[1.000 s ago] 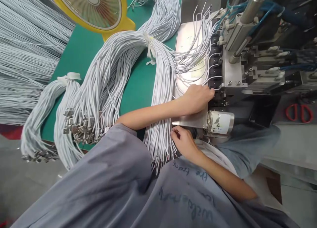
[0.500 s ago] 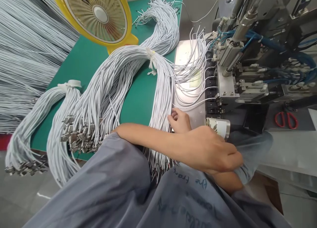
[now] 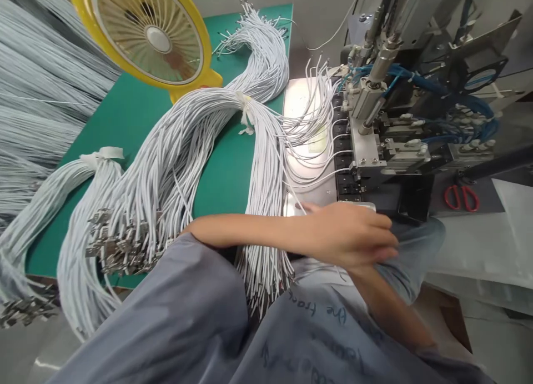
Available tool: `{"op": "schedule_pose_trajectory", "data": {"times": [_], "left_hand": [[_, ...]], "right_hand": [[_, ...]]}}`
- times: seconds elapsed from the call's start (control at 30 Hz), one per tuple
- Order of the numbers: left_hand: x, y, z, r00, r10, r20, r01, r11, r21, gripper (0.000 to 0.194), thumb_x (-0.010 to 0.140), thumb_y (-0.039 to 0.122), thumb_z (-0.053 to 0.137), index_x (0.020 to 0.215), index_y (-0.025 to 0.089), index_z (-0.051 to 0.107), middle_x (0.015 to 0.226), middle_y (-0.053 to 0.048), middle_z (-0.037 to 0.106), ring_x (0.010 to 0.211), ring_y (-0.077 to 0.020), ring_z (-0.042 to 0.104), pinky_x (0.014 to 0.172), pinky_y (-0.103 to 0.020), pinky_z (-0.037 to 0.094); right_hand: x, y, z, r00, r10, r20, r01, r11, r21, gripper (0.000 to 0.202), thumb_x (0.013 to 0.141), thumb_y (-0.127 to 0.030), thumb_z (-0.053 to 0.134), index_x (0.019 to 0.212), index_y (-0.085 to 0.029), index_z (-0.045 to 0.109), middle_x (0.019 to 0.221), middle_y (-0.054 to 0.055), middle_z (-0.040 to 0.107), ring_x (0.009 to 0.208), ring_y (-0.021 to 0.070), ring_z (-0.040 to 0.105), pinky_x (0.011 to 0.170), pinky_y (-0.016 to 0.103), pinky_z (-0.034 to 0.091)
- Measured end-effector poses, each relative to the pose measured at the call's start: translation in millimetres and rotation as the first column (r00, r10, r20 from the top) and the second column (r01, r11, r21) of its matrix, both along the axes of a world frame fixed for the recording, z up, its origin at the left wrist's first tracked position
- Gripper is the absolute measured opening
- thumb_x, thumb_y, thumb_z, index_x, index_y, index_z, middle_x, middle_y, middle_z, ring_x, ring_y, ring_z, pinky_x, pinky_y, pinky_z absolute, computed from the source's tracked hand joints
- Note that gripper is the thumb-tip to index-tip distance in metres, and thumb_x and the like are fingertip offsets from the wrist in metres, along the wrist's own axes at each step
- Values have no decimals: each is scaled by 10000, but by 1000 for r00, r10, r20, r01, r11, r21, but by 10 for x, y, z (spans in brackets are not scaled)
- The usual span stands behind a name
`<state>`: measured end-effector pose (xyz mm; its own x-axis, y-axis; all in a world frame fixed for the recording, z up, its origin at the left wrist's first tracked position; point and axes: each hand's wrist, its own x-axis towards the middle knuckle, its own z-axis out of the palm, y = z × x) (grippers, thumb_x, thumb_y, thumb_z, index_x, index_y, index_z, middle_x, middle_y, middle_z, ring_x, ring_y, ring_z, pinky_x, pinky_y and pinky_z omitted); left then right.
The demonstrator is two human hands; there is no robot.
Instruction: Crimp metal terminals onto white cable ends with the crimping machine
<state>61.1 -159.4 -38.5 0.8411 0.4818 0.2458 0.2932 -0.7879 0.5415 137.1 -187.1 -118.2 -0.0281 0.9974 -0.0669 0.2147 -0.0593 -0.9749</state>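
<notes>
Wires (image 3: 264, 173), white, are in a tied bunch over the green table (image 3: 222, 189), w/ their thin ends hanging next to the grey clothing (image 3: 187, 300). From L to R: first a large pile (image 3: 37, 89), then a smaller tied bundle (image 3: 89, 200); right beside it, many metal clips (image 3: 125, 242) near the table edge. Behind these is a yellow fan (image 3: 158, 39). The tie (image 3: 245, 111) sits on top of the bunch's bend.

Just R of the bunch is a metal plate (image 3: 318, 196). R hand (image 3: 311, 207) is over its near end, mostly hidden behind L forearm (image 3: 250, 230); one wire (image 3: 296, 199) runs down to its fingers, but I cannot tell if they pinch it. L hand (image 3: 360, 234) is above R forearm (image 3: 389, 306), fingers half curled & blurred; no wire is visible in it, and I cannot tell if the tips press together.

Other wires cross the plate to the black blocks (image 3: 347, 179) of the machine (image 3: 366, 131). Farther R: red scissors (image 3: 461, 198).

IMO, a single wire is best gripped close to its tip & drawn gently, so the bunch does not tangle. Crossed arms hide the fingers, so uncrossing should give better view. Fingertips should also keep clear of the machine's metal parts.
</notes>
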Motion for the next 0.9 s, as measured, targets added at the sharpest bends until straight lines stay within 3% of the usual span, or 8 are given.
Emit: {"op": "schedule_pose_trajectory", "data": {"times": [0.1, 0.17, 0.27, 0.33, 0.5, 0.63, 0.8, 0.9], "left_hand": [[-12, 195, -66, 999, 32, 43, -22, 974, -223, 354, 935, 358, 435, 1099, 101, 616, 1052, -122, 647, 942, -169, 605, 787, -256, 458], [-17, 299, -119, 995, 93, 38, -77, 949, -305, 374, 922, 380, 456, 1120, 102, 609, 1054, -121, 651, 898, -167, 617, 758, -258, 465], [-17, 395, -197, 982, 183, 53, -150, 915, -375, 373, 862, 388, 564, 1108, 114, 620, 924, -77, 680, 741, -132, 613, 672, -230, 457], [-16, 429, -233, 977, 192, 95, -140, 908, -395, 311, 855, 337, 584, 1065, 116, 642, 834, -50, 685, 681, -110, 599, 636, -204, 442], [-23, 444, -235, 971, 164, 175, -83, 915, -394, 217, 903, 234, 486, 916, 132, 678, 654, -4, 639, 551, -64, 528, 553, -166, 400], [-6, 420, -222, 957, 184, 223, -90, 923, -375, 219, 891, 246, 502, 860, 136, 689, 744, -42, 646, 620, -83, 548, 581, -186, 427], [24, 398, -229, 927, 220, 304, -90, 916, -390, 212, 876, 248, 533, 815, 126, 695, 683, -37, 599, 607, -91, 524, 559, -202, 422], [23, 403, -229, 917, 251, 310, -133, 925, -355, 191, 852, 247, 573, 768, 130, 698, 631, -25, 590, 569, -84, 506, 539, -198, 414]], "right_hand": [[519, -1, 159, 980, 198, 11, -198, 980, -36, 221, 810, -410, 568, 758, -220, 668, 614, 12, 530, 656, 179, 579, 551, 288, 472], [808, 38, 267, 963, 269, 26, -267, 961, -68, 196, 798, -372, 596, 738, -197, 662, 656, 12, 584, 664, 163, 573, 578, 278, 474], [1053, 122, 378, 991, 129, -20, -130, 990, -54, 155, 735, -322, 678, 700, -175, 642, 642, -1, 607, 593, 125, 543, 544, 248, 446], [1093, 166, 397, 988, 15, -155, -16, 1000, -6, 157, 670, -292, 739, 687, -179, 631, 643, -13, 610, 545, 100, 524, 523, 236, 438], [990, 180, 329, 887, 8, -461, 19, 998, 55, 231, 719, -392, 694, 835, -193, 673, 680, 10, 627, 585, 128, 563, 550, 277, 474], [914, 158, 312, 919, -83, -385, 136, 984, 112, 180, 797, -353, 625, 771, -190, 696, 691, 13, 610, 548, 102, 511, 525, 263, 435], [903, 174, 350, 966, -41, -254, 103, 966, 237, 121, 807, -244, 612, 808, -206, 728, 721, 11, 591, 621, 104, 517, 546, 249, 407], [886, 170, 359, 984, -97, -148, 134, 953, 272, 132, 817, -232, 597, 808, -200, 725, 714, 13, 589, 632, 107, 511, 529, 244, 388]]}}
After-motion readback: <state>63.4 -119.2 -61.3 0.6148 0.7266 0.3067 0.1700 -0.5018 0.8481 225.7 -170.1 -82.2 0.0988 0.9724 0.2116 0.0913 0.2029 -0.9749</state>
